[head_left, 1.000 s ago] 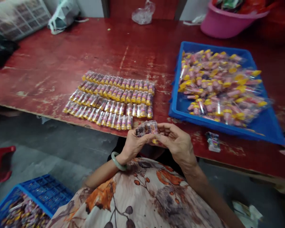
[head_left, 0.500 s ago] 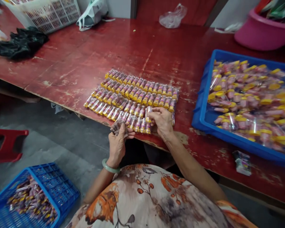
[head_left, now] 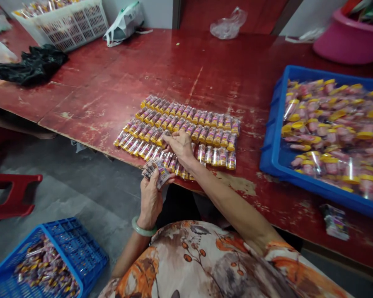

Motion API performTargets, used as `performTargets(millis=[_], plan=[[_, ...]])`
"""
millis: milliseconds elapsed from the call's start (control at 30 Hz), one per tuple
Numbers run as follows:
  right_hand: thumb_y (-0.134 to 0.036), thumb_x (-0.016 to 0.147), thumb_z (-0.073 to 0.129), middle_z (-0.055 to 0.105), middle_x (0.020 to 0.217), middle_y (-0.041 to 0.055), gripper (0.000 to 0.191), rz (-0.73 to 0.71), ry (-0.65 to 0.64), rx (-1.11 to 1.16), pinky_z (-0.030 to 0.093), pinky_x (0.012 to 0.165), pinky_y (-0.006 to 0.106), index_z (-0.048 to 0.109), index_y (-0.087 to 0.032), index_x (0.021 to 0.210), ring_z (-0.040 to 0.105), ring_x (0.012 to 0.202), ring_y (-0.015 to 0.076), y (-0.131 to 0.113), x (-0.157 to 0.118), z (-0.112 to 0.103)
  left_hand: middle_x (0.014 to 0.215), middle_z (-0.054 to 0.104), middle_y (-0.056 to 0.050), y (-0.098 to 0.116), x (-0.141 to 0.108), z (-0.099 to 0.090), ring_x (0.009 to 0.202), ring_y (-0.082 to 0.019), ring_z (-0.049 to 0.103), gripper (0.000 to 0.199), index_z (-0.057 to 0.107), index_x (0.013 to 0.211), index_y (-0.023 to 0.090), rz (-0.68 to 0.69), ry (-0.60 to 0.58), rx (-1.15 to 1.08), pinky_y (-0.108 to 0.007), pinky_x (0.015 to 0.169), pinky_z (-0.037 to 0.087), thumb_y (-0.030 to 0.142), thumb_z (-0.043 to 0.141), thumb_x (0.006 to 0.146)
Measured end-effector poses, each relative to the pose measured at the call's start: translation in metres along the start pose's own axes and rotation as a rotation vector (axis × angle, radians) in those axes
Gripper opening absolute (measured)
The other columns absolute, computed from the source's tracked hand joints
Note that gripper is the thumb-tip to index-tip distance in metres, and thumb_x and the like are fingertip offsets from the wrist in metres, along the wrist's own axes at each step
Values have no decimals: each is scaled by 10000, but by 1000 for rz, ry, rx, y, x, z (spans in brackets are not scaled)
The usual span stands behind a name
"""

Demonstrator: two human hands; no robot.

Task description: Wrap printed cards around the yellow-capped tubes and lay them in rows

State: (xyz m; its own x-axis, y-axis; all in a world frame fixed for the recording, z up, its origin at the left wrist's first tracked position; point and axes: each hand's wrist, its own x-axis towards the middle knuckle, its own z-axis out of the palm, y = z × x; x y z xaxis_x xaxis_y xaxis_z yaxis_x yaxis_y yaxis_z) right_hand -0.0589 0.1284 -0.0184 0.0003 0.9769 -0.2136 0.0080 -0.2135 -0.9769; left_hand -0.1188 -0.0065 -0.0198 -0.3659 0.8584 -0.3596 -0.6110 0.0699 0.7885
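Note:
Rows of small clear tubes (head_left: 216, 136) with yellow caps and pink-purple printing lie side by side near the table's front edge. My left hand (head_left: 152, 196), with a pale green bangle at its wrist, is closed on a fanned stack of small printed slips (head_left: 157, 170) just in front of the nearest row. Above the middle of the rows is my right hand (head_left: 180, 148). Its thumb and fingers are pinched together at one of the tubes; what lies between the fingertips is too small to make out. The right wrist and forearm hide part of the front rows.
At right, a blue tray (head_left: 272, 124) holds many wrapped yellow-capped tubes, with a small printed bundle (head_left: 335, 222) near it. A blue basket (head_left: 90, 244) stands on the floor by a red stool (head_left: 15, 190). Behind are a white crate (head_left: 77, 29), black bag (head_left: 31, 64) and pink tub (head_left: 345, 39).
My right hand has moved left from the right part of the rows to the middle. The slips in my left hand are now fanned wider. The view has shifted slightly.

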Motion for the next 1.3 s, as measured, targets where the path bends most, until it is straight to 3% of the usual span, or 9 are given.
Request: performTargets(millis=[167, 267, 333, 467, 700, 867, 1033, 1167, 1300], plan=[[-321, 708, 688, 654, 742, 0, 187, -238, -56, -180, 489, 472, 241, 639, -179, 821, 581, 519, 113, -10, -46, -112, 839, 741, -31, -1, -2, 13, 709, -172, 717, 285, 687, 909, 139, -80, -23, 17, -271, 675, 602, 237, 810, 671], [-287, 778, 613, 692, 778, 35, 133, -437, 293, -624, 510, 608, 278, 690, -178, 784, 633, 656, 159, -27, -60, -212, 841, 734, -7, -7, -3, 25, 685, -167, 714, 327, 687, 905, 156, -172, -74, 29, -259, 627, 604, 212, 844, 623], [-186, 803, 524, 710, 854, 76, 194, -347, 444, -1051, 506, 704, 296, 712, -155, 842, 658, 784, 193, -39, -57, -274, 831, 733, -5, -14, -6, 36, 674, -165, 711, 346, 681, 891, 165, -225, -120, 32, -250, 598, 601, 208, 859, 598], [-139, 731, 605, 710, 840, 140, 121, -27, 283, -1435, 470, 767, 344, 723, -132, 753, 657, 896, 276, -41, -35, -344, 819, 734, -24, -29, -12, 59, 682, -168, 706, 367, 671, 868, 156, -319, -223, 87, -251, 587, 600, 208, 876, 568], [-160, 559, 704, 699, 807, 102, 89, 59, 333, -1363, 486, 783, 346, 679, -156, 645, 655, 880, 280, -15, -20, -357, 836, 753, -25, -45, -23, 91, 702, -160, 711, 405, 657, 927, 158, -309, -307, 106, -257, 639, 600, 149, 866, 579], [-286, 718, 595, 661, 1037, 148, 307, -145, 541, -1115, 506, 755, 339, 634, -131, 980, 632, 931, 249, -25, -62, -354, 882, 761, -80, -50, -30, 111, 739, -200, 723, 399, 683, 961, 119, -388, -394, 141, -309, 700, 600, 180, 855, 606], [-322, 689, 692, 615, 640, -1, 141, -233, 296, -172, 390, 468, 247, 662, -209, 769, 511, 512, 121, -17, -126, -293, 896, 760, -78, -59, -35, 128, 763, -200, 721, 412, 712, 956, 121, -382, -410, 126, -337, 773, 585, 193, 866, 581], [-368, 691, 719, 579, 567, -25, 183, -35, 134, -68, 337, 445, 234, 703, -188, 722, 455, 469, 97, -3, -132, -240, 882, 762, -75, -64, -36, 131, 751, -188, 714, 314, 738, 871, 126, -357, -456, 177, -313, 764, 572, 191, 862, 590], [-300, 693, 687, 570, 577, -29, 136, -157, 86, -171, 354, 519, 236, 693, -177, 633, 472, 542, 98, -6, -112, -230, 900, 764, -89, -65, -31, 124, 773, -200, 716, 298, 747, 880, 118, -364, -483, 223, -328, 792, 569, 198, 850, 611]])
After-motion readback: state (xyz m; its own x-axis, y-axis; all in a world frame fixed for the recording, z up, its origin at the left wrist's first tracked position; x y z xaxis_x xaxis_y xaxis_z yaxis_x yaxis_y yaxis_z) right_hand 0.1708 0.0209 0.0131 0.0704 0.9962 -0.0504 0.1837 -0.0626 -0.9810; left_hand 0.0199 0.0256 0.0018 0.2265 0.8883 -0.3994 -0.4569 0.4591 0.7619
